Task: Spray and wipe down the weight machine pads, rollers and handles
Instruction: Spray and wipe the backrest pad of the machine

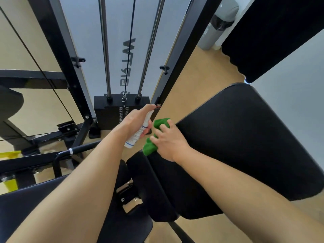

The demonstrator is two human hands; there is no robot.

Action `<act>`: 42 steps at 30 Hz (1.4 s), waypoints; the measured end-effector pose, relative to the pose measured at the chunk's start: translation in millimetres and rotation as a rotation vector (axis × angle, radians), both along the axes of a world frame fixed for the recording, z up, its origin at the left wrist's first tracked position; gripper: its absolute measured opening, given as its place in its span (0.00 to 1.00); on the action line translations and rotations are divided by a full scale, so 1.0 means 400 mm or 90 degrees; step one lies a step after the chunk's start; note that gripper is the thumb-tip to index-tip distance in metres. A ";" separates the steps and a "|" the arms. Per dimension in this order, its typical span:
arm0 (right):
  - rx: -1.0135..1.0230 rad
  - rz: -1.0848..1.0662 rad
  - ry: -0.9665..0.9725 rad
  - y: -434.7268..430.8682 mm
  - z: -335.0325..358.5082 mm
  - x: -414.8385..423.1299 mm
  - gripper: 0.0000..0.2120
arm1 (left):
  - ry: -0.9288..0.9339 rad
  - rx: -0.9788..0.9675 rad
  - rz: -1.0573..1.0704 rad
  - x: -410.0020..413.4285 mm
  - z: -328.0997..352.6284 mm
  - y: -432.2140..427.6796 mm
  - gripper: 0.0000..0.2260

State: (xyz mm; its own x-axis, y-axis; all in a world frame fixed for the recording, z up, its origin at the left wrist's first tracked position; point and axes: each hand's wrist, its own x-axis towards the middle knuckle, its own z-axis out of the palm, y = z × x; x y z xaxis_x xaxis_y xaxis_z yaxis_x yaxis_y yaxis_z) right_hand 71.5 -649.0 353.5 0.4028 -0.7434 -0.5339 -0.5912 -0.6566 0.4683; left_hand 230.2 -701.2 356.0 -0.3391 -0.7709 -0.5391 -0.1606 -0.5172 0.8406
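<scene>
The right hand (169, 142) is clutching a crumpled green cloth (161, 124) with bent fingers, pressing it against the edge of a large black cushioned pad (236, 146). Just beyond, the left hand (135, 120) is gripping a slim white spray bottle (137, 135), forefinger lying on its nozzle.

Bright even light, soft focus, warped edges.

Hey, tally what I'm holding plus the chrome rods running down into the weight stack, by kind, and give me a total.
1 white spray bottle, gripped in the left hand
1 green cloth, held by the right hand
2 chrome guide rods
Total: 4
</scene>
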 end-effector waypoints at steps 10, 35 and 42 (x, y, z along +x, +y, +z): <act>-0.157 0.010 0.035 -0.084 0.319 -0.192 0.22 | 0.001 0.010 -0.026 -0.039 0.001 0.030 0.27; 0.077 -0.353 -0.035 -0.204 0.421 -0.072 0.30 | 0.064 0.007 -0.112 -0.031 -0.094 0.035 0.31; 0.012 -0.336 0.005 -0.219 0.487 -0.074 0.08 | 0.011 -0.034 -0.126 -0.041 -0.078 0.026 0.33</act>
State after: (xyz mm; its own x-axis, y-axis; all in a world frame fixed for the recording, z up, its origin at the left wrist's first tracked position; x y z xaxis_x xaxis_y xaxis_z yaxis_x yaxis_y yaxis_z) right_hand 42.0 -736.6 548.5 -0.0283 -0.8345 -0.5503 -0.8405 -0.2781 0.4650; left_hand 213.7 -690.9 325.0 -0.4948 -0.7160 -0.4925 -0.2403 -0.4319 0.8693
